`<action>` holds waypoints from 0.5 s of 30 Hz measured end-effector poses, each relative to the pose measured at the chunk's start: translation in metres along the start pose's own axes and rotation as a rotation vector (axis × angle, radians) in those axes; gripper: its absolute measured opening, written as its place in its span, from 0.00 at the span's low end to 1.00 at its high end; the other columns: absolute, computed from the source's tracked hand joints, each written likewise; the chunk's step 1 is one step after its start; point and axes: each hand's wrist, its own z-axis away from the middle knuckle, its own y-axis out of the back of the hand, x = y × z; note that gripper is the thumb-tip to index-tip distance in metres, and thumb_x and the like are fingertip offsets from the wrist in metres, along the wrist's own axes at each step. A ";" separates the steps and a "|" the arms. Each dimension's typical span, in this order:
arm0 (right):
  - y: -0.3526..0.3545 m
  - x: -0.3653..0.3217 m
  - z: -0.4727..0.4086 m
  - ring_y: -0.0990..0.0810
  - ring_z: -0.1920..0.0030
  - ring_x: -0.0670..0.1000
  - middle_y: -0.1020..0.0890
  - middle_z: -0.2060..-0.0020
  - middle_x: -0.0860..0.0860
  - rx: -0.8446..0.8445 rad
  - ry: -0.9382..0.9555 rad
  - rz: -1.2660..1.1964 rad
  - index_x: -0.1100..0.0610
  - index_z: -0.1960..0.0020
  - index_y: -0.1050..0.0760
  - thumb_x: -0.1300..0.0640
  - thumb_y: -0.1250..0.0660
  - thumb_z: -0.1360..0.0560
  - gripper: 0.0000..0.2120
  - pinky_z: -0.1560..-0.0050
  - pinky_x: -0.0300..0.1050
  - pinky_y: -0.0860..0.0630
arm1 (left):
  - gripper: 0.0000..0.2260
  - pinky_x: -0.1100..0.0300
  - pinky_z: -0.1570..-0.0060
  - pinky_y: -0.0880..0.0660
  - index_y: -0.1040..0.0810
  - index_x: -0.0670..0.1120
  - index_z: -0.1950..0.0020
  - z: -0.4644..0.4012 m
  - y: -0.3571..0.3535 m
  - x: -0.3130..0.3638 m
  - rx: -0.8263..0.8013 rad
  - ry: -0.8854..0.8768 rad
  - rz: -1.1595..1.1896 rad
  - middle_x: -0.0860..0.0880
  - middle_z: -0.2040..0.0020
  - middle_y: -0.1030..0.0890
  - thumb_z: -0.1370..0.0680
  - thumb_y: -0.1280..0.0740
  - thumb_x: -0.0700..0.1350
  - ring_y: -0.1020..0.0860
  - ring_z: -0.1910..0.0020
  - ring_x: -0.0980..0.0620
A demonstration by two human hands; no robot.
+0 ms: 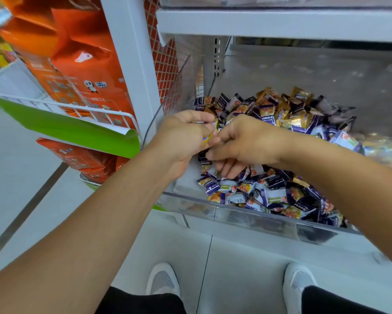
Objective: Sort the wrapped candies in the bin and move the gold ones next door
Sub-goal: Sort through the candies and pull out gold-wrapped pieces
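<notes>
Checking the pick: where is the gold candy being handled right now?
Head view, left of centre: the gold candy is pinched in the left hand, touching the right hand, above the bin's left end.

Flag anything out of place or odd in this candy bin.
The bin holds a mixed heap: gold-wrapped candies scattered among purple-and-white candies, mostly at the back. The left hand pinches one gold candy. Nothing looks spilled or damaged.

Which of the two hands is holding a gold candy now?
The left hand: it pinches a gold candy in its fingertips. The right hand only reaches its fingers down into the pile.
</notes>
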 end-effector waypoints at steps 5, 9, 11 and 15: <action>0.001 -0.006 0.005 0.17 0.65 0.49 0.14 0.63 0.50 -0.404 0.116 0.383 0.58 0.47 0.15 0.64 0.25 0.27 0.09 0.68 0.36 0.22 | 0.13 0.71 0.67 0.29 0.22 0.53 0.56 0.009 0.031 0.022 -0.131 -0.609 -1.098 0.55 0.61 0.22 0.22 0.34 0.34 0.25 0.66 0.61; -0.026 -0.007 -0.009 0.21 0.53 0.47 0.19 0.49 0.45 -0.445 0.236 0.927 0.47 0.38 0.20 0.59 0.23 0.29 0.21 0.56 0.37 0.26 | 0.10 0.59 0.62 0.30 0.25 0.55 0.61 0.023 0.034 0.031 -0.428 -0.378 -1.604 0.54 0.63 0.23 0.26 0.25 0.46 0.27 0.64 0.58; -0.032 -0.009 -0.014 0.23 0.51 0.48 0.21 0.50 0.44 -0.403 0.282 1.040 0.47 0.40 0.20 0.57 0.23 0.30 0.20 0.51 0.43 0.25 | 0.14 0.61 0.68 0.34 0.28 0.50 0.68 0.020 0.031 0.025 -0.435 -0.347 -1.658 0.51 0.67 0.25 0.28 0.24 0.45 0.26 0.64 0.50; -0.026 -0.002 -0.023 0.24 0.59 0.51 0.25 0.61 0.46 -0.229 0.375 1.104 0.51 0.53 0.24 0.57 0.27 0.26 0.06 0.61 0.45 0.28 | 0.11 0.53 0.60 0.25 0.24 0.48 0.66 0.014 0.034 0.025 -0.372 -0.388 -1.586 0.48 0.66 0.24 0.28 0.23 0.45 0.24 0.64 0.46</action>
